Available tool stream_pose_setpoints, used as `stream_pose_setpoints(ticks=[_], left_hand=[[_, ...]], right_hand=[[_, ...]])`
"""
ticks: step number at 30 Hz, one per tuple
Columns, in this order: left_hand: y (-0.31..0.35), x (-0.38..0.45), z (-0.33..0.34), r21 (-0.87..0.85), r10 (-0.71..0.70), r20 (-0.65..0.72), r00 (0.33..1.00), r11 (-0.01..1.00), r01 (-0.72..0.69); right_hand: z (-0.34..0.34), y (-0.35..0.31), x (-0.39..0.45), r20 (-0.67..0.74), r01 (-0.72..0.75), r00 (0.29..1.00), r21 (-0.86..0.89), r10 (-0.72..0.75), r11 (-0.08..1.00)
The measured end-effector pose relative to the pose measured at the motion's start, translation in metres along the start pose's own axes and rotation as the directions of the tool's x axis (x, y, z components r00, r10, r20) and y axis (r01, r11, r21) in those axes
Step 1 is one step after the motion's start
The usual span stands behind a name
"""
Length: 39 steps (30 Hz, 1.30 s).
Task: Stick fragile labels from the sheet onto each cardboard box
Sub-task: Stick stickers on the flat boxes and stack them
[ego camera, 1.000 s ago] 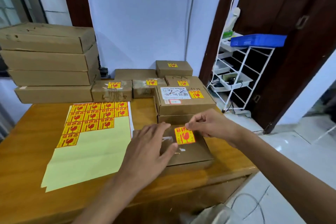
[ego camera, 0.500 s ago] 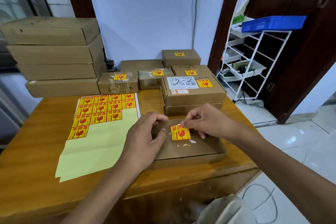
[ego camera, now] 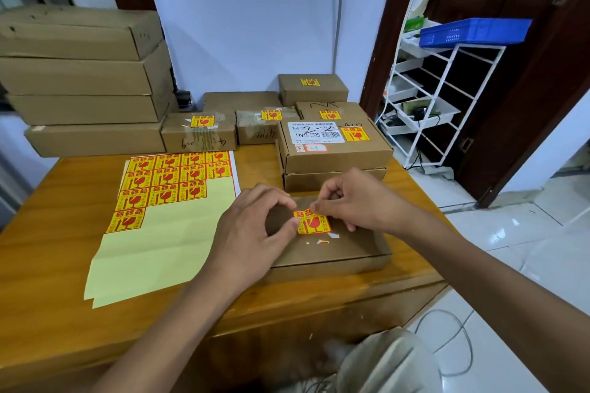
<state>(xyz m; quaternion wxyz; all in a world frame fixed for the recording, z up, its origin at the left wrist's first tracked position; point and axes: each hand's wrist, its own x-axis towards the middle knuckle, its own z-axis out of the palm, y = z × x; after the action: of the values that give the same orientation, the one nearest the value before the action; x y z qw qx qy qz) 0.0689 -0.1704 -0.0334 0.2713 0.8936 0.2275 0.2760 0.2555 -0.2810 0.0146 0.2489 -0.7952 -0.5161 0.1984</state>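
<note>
Head view: your left hand [ego camera: 252, 230] has come in from flat on the lid to pinch the label's [ego camera: 311, 223] 9 o'clock edge, while your right hand [ego camera: 357, 201] pinches its 1 o'clock corner. The label now lies lower on the flat box [ego camera: 344, 249] nearest you, at 3 o'clock from the sheet [ego camera: 166, 233]. It looks nearly seated; pressing it flat should finish this box.

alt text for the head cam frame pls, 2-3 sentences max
Both hands, left hand and right hand, press a yellow-and-red fragile label onto a flat brown cardboard box on a wooden table. To the left lies a pale yellow label sheet, partly used. Behind stand more cardboard boxes, several already labelled.
</note>
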Motion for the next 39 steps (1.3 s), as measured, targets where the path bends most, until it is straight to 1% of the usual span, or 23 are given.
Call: stream_pose_setpoints(ticks=[3,8,17,24,26,29,31,32,33,35,37,39], left_hand=[[0.001,0.001,0.0,0.031,-0.001,0.015,1.0,1.0,0.0],[0.003,0.001,0.0,0.019,-0.005,0.011,1.0,1.0,0.005],[0.002,0.0,-0.001,0.02,0.009,0.027,1.0,1.0,-0.01],[-0.001,0.003,0.001,0.021,0.025,0.025,0.999,0.999,-0.026],[-0.002,0.003,0.001,0.025,0.021,0.029,0.999,0.999,-0.022],[-0.003,0.004,0.002,0.037,0.014,0.037,0.999,0.999,-0.015],[-0.004,0.003,0.002,0.047,0.011,0.037,0.999,0.999,-0.013],[-0.004,0.003,0.003,0.046,0.01,0.039,0.999,0.999,-0.012],[-0.004,0.003,0.003,0.045,0.011,0.039,0.999,0.999,-0.012],[-0.004,0.003,0.003,0.047,0.02,0.031,0.999,0.999,-0.022],[-0.004,0.002,0.003,0.047,0.036,0.028,0.999,0.998,-0.037],[-0.004,0.002,0.003,0.045,0.039,0.029,0.999,0.998,-0.04]], right_hand=[[0.002,-0.001,0.001,-0.007,-0.003,1.0,-0.017,0.003,1.0],[0.008,-0.001,0.004,-0.081,0.002,0.997,-0.151,-0.014,0.989],[0.005,-0.002,0.003,-0.069,0.001,0.998,-0.171,-0.013,0.985],[0.005,-0.009,-0.003,-0.093,-0.003,0.996,-0.167,-0.012,0.986],[0.007,-0.013,-0.007,-0.132,-0.02,0.991,-0.227,-0.01,0.974],[0.014,-0.017,-0.02,-0.227,-0.073,0.973,-0.429,-0.03,0.9],[0.018,-0.016,-0.03,-0.293,-0.063,0.95,-0.506,-0.103,0.86],[0.019,-0.013,-0.035,-0.313,-0.02,0.934,-0.526,-0.172,0.851],[0.019,-0.01,-0.04,-0.305,0.045,0.921,-0.536,-0.243,0.843],[0.021,-0.002,-0.053,-0.188,0.183,0.924,-0.545,-0.332,0.818],[0.027,0.006,-0.068,-0.037,0.267,0.94,-0.539,-0.339,0.799],[0.032,0.016,-0.076,0.038,0.288,0.949,-0.514,-0.314,0.808]])
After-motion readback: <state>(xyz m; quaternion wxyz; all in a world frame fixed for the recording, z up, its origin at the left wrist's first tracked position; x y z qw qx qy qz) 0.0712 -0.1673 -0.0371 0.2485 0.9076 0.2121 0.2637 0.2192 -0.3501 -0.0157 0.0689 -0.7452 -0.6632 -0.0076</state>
